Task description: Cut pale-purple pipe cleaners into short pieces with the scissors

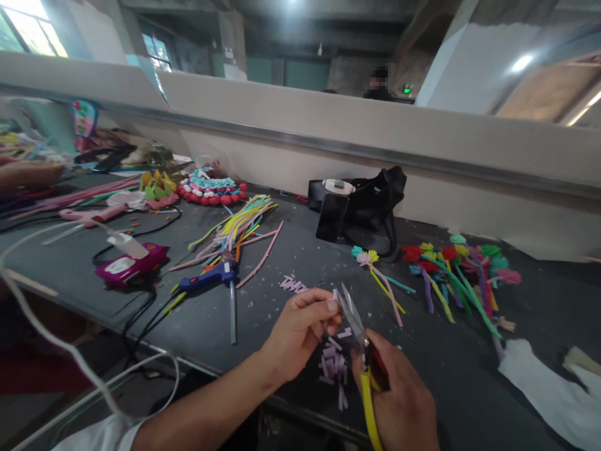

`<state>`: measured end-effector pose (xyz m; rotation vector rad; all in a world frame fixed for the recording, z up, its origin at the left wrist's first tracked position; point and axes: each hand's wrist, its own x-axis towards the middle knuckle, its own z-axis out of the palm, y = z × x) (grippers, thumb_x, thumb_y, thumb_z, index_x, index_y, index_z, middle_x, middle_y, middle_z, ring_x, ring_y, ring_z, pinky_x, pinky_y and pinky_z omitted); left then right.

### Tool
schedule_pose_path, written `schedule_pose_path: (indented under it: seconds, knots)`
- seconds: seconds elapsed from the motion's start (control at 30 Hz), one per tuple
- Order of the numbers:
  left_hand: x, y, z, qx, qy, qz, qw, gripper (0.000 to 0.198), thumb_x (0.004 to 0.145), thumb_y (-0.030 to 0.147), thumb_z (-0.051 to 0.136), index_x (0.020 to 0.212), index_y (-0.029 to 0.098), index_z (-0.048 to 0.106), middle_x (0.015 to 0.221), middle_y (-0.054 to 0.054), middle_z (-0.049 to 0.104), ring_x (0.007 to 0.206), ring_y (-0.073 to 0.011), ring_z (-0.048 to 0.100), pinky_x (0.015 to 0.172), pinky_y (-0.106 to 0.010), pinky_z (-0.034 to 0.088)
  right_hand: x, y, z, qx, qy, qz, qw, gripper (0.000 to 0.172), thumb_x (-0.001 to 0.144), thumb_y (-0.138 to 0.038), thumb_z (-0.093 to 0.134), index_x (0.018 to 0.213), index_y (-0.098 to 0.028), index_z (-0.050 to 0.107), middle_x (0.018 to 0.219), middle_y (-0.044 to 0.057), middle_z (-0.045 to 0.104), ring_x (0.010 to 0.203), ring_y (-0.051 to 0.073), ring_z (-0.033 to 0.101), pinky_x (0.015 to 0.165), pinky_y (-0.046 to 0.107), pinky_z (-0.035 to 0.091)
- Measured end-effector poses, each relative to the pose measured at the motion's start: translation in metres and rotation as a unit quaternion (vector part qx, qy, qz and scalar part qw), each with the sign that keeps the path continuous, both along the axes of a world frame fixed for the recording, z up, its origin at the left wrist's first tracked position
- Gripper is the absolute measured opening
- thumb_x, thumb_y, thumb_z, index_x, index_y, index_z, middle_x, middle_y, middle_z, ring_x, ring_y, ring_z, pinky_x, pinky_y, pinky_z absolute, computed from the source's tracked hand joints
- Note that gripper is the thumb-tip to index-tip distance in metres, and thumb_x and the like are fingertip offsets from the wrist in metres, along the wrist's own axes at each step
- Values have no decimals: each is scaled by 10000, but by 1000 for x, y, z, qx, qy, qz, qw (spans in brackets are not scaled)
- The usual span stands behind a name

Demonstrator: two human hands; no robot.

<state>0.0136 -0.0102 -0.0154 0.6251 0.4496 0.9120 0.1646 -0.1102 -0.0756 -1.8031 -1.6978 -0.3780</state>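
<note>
My left hand (300,332) pinches a small lilac strip (335,294) between thumb and fingers, just above the dark table's near edge. My right hand (399,394) is closed on the yellow handles of a pair of scissors (357,326), whose blades point up and left and meet the strip. Below the blades lies a pile of short lilac cut pieces (334,366). A few more lilac pieces (293,284) lie a little farther back.
A blue glue gun (209,277) and a bundle of coloured strips (239,228) lie to the left. Finished pipe-cleaner flowers (451,275) lie at the right, a black bag (370,207) with a phone behind. A pink device (129,266) with cables sits far left.
</note>
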Motion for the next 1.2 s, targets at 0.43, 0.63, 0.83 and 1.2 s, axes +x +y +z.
schedule_pose_path:
  seconds: [0.43,0.63,0.83,1.2]
  knots:
    - [-3,1,1,64,70,32,995,101,692,213,734,661,132,682,617,-18,632,561,-86,538,531,-196,404,8,-6,-4,-63,-55,18,996,333,889,-294,472,1186,-215,599,1043,35,722,913,182,705,695,247,581]
    - [-3,1,1,91,88,43,991,111,694,224,738,658,134,683,595,-13,627,520,-76,510,518,-198,389,6,-6,-1,-56,-49,18,997,323,893,-335,480,1148,-212,635,989,28,741,832,173,722,645,222,577]
    - [-5,2,2,97,97,43,990,116,698,236,737,680,132,690,592,-13,630,505,-69,499,515,-195,377,3,-8,-3,-53,-42,12,998,321,906,-337,467,1139,-208,646,981,30,744,827,169,724,658,216,571]
    - [-5,1,1,98,105,40,989,102,705,223,731,676,132,691,585,-8,624,501,-61,486,504,-187,362,7,-9,-6,-78,-32,33,996,328,906,-326,456,1139,-202,651,936,43,753,772,170,730,617,199,569]
